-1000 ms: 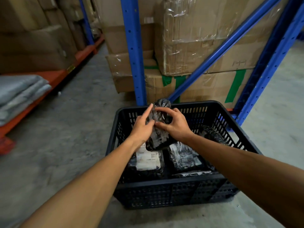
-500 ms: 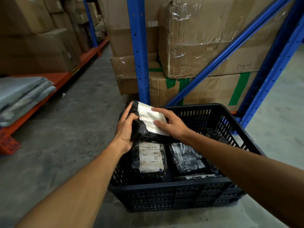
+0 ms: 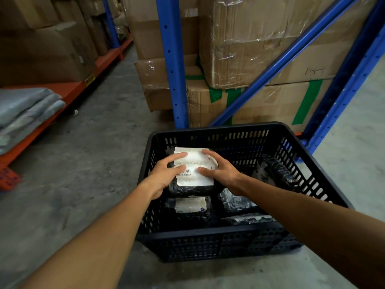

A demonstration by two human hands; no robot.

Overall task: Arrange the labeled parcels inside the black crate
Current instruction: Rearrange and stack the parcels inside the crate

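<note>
Head view: left hand (image 3: 164, 176) and right hand (image 3: 218, 174) are gripping a black plastic-wrapped parcel (image 3: 193, 170), white label upward for reading, lowering it into the black slotted plastic crate (image 3: 210, 234).

Grey concrete floor (image 3: 87, 167), rough w/ marks. A black crate (image 3: 208, 245) sits right on it, near the front. Behind the crate, blue rack posts (image 3: 173, 65) stand on the floor, w/ brown boxes (image 3: 260, 105) stacked low between them. On the left an orange shelf (image 3: 68, 94) runs close to the floor; grey folded bags (image 3: 25, 109) lie on it, and big boxes further back. A small white scrap (image 3: 76, 112) lies on the floor by the shelf.
</note>
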